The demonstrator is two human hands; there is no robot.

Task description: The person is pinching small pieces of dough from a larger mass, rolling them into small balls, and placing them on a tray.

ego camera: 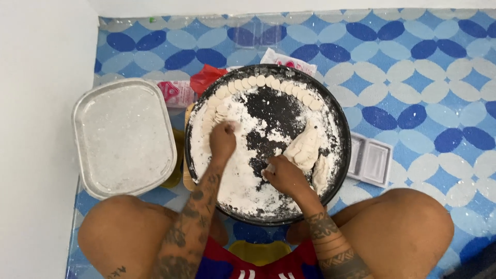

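- Right hand [283,174] closed on small dough piece [268,170], floured black tray [338,116] beneath it.
- Left hand [222,140] pressed fingers-down on a disc beside the cut dough discs [268,82].
- Dough roll [305,147] lay just beyond right hand: likely soft, light, tacky; best pinched gently at its end.

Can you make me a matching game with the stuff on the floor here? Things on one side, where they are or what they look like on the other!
Things:
1. round black tray
2. silver rectangular tray
3. row of small dough pieces
4. clear plastic box

Descriptions:
A. to the right of the round tray, on the mat
B. curving along the far rim of the round tray
C. dusted with white flour, both hands over it
D. to the left, beside the white wall

Pairs: 1-C, 2-D, 3-B, 4-A
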